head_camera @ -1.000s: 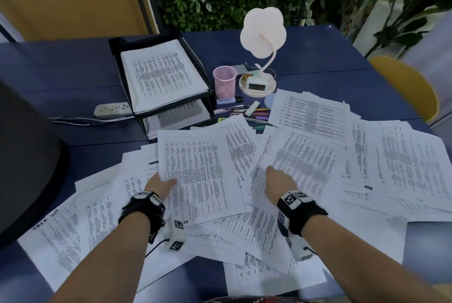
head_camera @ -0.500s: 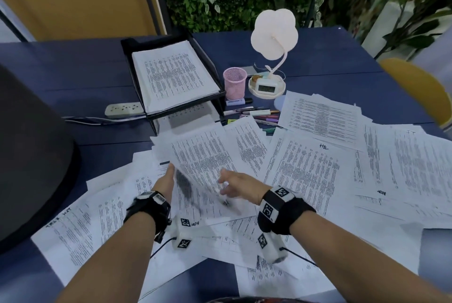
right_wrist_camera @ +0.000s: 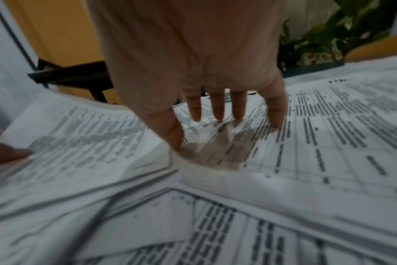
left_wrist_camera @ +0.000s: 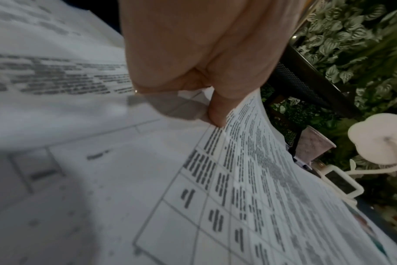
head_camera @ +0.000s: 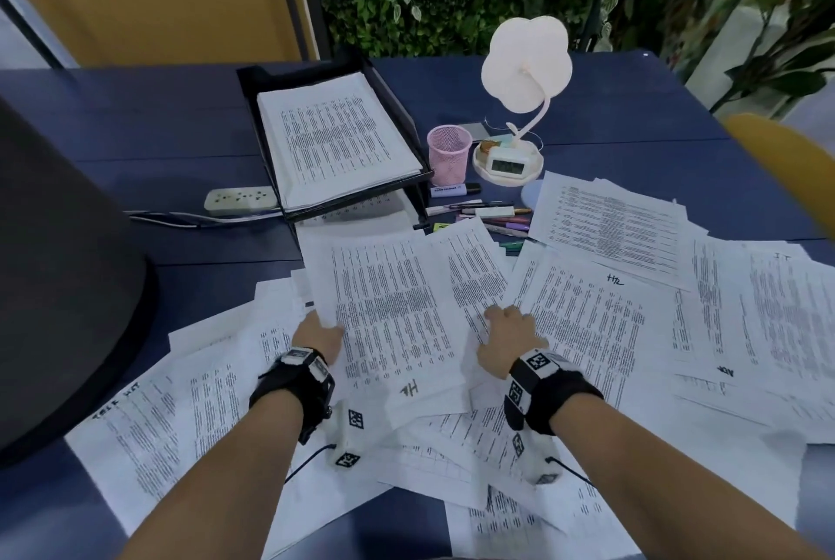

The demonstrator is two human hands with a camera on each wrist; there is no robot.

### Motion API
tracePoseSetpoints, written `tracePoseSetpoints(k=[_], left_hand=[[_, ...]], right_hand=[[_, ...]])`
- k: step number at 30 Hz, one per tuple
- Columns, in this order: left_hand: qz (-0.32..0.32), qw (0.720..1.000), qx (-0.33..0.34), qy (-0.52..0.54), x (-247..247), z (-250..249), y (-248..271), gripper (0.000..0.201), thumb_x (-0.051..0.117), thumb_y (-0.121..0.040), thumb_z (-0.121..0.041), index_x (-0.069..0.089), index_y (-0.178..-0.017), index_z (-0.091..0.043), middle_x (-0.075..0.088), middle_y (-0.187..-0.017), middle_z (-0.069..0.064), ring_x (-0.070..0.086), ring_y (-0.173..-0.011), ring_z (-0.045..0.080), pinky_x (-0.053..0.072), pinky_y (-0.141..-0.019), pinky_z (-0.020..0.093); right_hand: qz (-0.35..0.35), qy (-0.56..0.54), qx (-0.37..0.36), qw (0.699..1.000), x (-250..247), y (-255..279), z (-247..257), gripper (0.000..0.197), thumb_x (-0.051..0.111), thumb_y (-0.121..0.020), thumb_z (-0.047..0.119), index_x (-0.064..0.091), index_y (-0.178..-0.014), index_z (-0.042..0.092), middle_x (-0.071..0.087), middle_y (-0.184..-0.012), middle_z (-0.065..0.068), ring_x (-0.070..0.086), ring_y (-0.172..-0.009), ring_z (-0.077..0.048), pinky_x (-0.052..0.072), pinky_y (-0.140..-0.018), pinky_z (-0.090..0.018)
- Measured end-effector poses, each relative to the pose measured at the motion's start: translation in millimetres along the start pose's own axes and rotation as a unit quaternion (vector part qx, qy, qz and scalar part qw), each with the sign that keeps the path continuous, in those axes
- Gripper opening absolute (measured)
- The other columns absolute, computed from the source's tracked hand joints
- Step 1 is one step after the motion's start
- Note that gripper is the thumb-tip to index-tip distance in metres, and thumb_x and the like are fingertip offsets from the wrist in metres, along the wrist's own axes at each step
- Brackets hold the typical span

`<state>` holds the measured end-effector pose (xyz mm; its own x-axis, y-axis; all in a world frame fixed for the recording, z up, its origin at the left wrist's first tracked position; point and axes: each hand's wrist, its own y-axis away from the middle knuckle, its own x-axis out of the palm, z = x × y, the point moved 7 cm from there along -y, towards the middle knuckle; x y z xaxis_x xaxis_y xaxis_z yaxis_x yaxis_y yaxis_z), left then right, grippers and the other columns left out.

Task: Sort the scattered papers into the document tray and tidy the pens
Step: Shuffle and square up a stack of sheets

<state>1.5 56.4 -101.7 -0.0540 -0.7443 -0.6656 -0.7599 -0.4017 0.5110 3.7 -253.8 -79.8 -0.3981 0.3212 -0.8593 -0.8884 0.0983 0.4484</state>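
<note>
- Papers [head_camera: 601, 333] lay scattered across the blue table [head_camera: 135, 130], overlapping one another from nine o'clock round to three o'clock of my hands.
- My left hand [head_camera: 318, 336] pinched the left edge of one printed sheet [head_camera: 393, 315], thumb on top and fingers curled beneath it; the sheet's far end reached toward twelve o'clock.
- My right hand [head_camera: 508, 345] rested spread on the papers at the sheet's three o'clock side, fingers [right_wrist_camera: 218, 107] straight, tips touching the paper, gripping nothing.
- At twelve o'clock stood the black document tray [head_camera: 406, 116], a stack of papers in its top tier and more in the lower one.
- Pens [head_camera: 492, 218] lay loose on the table at one o'clock, just beside the tray, near the pink mesh cup [head_camera: 448, 155].
- A white flower-shaped lamp [head_camera: 524, 62] stood just beyond the cup.
</note>
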Motion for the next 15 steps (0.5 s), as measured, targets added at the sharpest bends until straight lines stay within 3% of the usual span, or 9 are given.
tracePoseSetpoints(k=[4, 9, 13, 15], left_hand=[[-0.016, 1.0, 0.006, -0.025, -7, 3, -6, 0.057, 0.056, -0.093, -0.022, 0.035, -0.141, 0.0, 0.045, -0.141, 0.018, 0.044, -0.128, 0.034, 0.037, -0.106, 0.038], [0.011, 0.998, -0.008, -0.054, -5, 4, -6, 0.07, 0.054, -0.095, -0.028, 0.018, -0.148, 0.0, 0.026, -0.153, 0.016, 0.029, -0.139, 0.031, 0.028, -0.112, 0.036], [0.018, 0.998, -0.014, -0.065, -7, 3, -3, 0.071, 0.053, -0.095, -0.03, 0.017, -0.148, -0.001, 0.024, -0.155, 0.015, 0.028, -0.14, 0.031, 0.027, -0.111, 0.036], [0.02, 0.998, -0.017, -0.06, -7, 4, -1, 0.07, 0.054, -0.095, -0.03, 0.019, -0.148, -0.001, 0.025, -0.154, 0.015, 0.029, -0.139, 0.032, 0.028, -0.111, 0.037]], right_hand=[[-0.018, -0.018, 0.059, 0.998, 6, 1, -13, 0.074, 0.066, -0.071, 0.041, 0.033, -0.133, 0.016, 0.034, -0.135, -0.01, 0.035, -0.125, -0.031, 0.039, -0.101, -0.048], [-0.056, -0.033, 0.1, 0.993, 0, -1, -23, 0.068, 0.065, -0.075, 0.031, 0.033, -0.132, 0.013, 0.036, -0.134, -0.012, 0.039, -0.123, -0.031, 0.04, -0.097, -0.045], [-0.058, 0.015, 0.167, 0.984, -5, -2, -33, 0.061, 0.064, -0.08, 0.032, 0.033, -0.129, 0.011, 0.039, -0.127, -0.01, 0.041, -0.118, -0.027, 0.041, -0.097, -0.039], [-0.054, -0.017, 0.156, 0.986, -7, -4, -38, 0.058, 0.062, -0.082, 0.027, 0.033, -0.128, 0.008, 0.04, -0.128, -0.013, 0.042, -0.119, -0.031, 0.04, -0.096, -0.042]])
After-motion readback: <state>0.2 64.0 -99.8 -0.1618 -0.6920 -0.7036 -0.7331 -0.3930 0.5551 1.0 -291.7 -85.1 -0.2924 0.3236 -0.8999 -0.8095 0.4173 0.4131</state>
